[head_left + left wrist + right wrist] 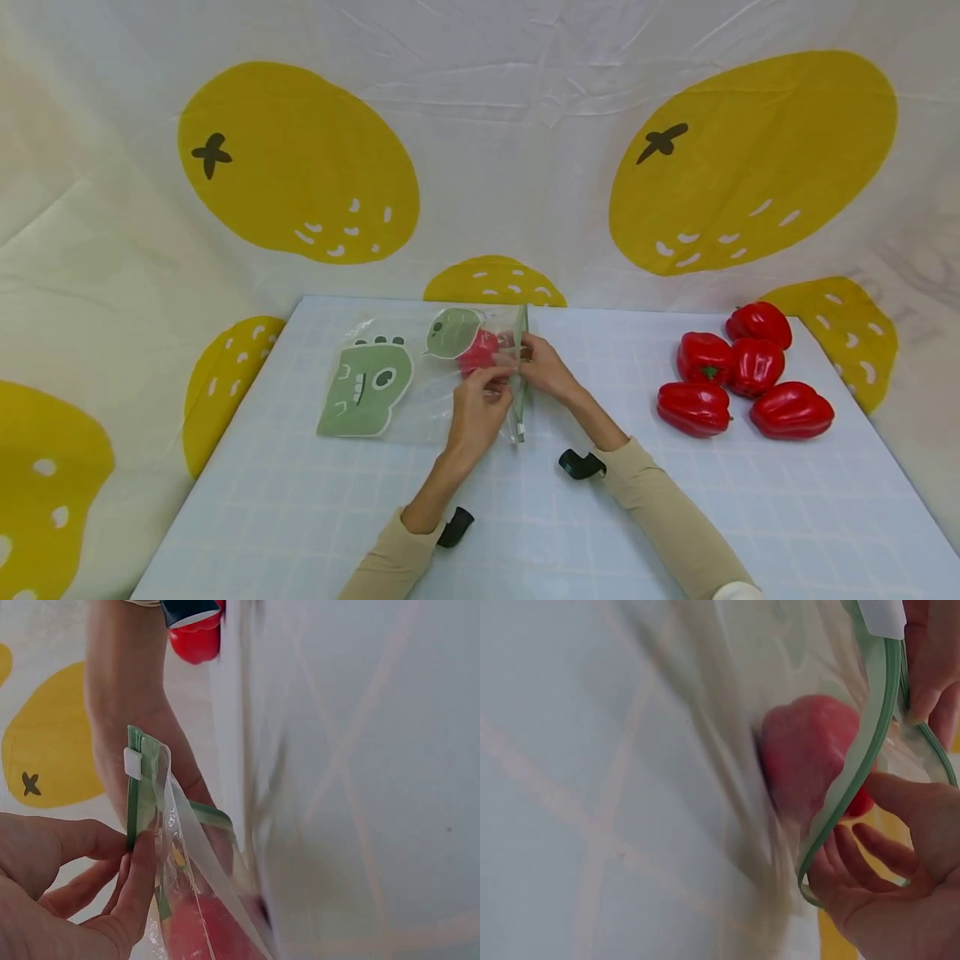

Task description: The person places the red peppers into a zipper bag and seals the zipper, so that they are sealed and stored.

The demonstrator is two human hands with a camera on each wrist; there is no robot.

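Note:
A clear zip bag [427, 408] with green dinosaur prints lies on the table, its green-edged mouth facing right. Inside, close to the mouth, is a red bell pepper [806, 754], partly veiled by the plastic. My left hand [478, 408] pinches one edge of the mouth between thumb and fingers, near the white slider [133, 763]. Through the opening reaches my right hand [550, 367]. In the right wrist view, its thumb [896, 793] touches the pepper's near end and the fingers curl below it; the green rim partly covers them.
Several red bell peppers [757, 367] are grouped at the right of the table [637, 517], which has a pale blue checked cover. A white curtain [510, 167] with yellow fruit prints hangs behind. Black wrist devices [581, 465] sit at both sleeves.

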